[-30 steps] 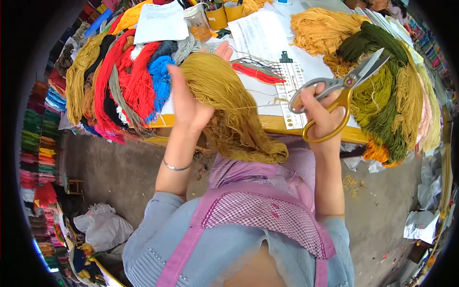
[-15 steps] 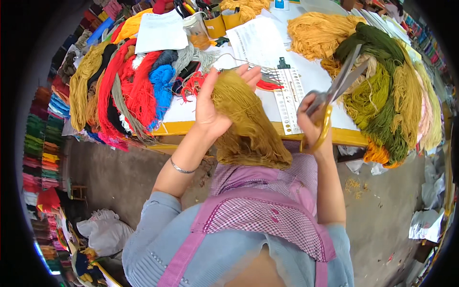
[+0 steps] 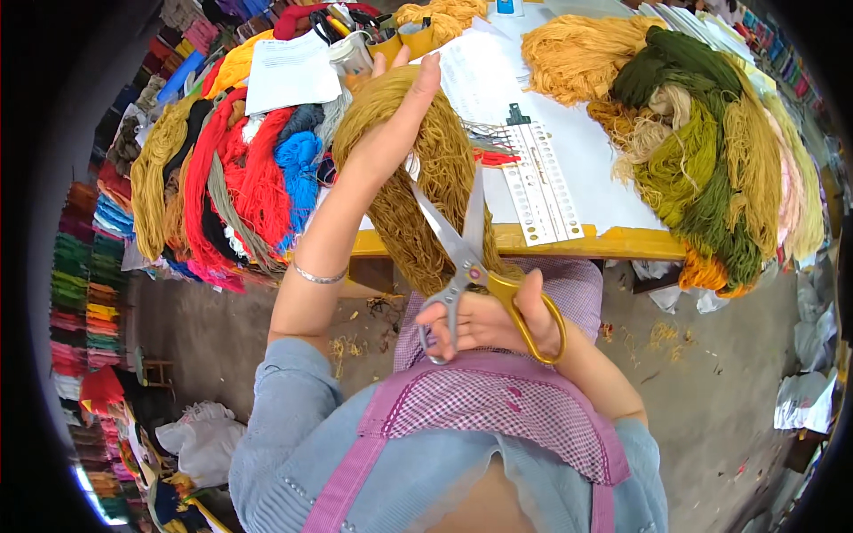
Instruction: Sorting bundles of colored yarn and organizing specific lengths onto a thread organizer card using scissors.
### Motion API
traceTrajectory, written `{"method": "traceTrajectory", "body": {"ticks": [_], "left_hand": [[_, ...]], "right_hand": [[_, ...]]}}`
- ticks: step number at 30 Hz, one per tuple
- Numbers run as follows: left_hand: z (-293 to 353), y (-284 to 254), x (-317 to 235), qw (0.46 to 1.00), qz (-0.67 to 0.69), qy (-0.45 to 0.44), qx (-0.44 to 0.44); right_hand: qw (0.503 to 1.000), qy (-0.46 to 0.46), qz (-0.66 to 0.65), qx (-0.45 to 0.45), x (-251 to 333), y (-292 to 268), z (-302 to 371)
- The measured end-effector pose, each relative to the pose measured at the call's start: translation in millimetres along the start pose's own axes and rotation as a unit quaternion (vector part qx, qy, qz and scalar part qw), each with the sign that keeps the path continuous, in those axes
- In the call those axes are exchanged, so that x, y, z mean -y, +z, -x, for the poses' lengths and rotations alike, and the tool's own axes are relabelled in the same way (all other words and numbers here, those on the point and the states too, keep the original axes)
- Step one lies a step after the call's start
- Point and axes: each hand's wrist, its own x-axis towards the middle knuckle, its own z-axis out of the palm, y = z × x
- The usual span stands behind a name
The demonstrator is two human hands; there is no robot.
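A thick skein of olive-gold yarn hangs from my raised left hand in front of the table edge. The thumb lies in front of the yarn and the fingertips show above it, so the strands pass between them. Below, my right hand holds large scissors with one grey and one gold handle, fingers through the loops. Their blades are spread and point up at the skein, one on its left part and one near its right side. Whether the blades are in among the strands I cannot tell.
Red, blue, black and gold skeins drape over the table's left side; green and olive ones hang off its right. Between them lie a punched card with thread samples and papers. A jar and pen holders stand behind.
The scissors have swung from the right, above the table, to the front of the skein, blades still spread. My left hand has risen and moved left with the yarn, which hangs longer.
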Motion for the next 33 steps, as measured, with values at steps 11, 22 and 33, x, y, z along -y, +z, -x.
{"method": "traceTrajectory", "body": {"ticks": [11, 22, 33], "left_hand": [[94, 12, -16, 0.882, 0.465, -0.063, 0.050], [103, 34, 67, 0.831, 0.515, -0.105, 0.184], [99, 52, 31, 0.824, 0.461, -0.157, 0.289]], "right_hand": [[0.991, -0.064, 0.068, -0.101, 15, -12, -22], [0.945, -0.024, 0.143, -0.292, 0, -17, 3], [0.950, -0.049, 0.102, -0.292, -9, -21, 4]]}}
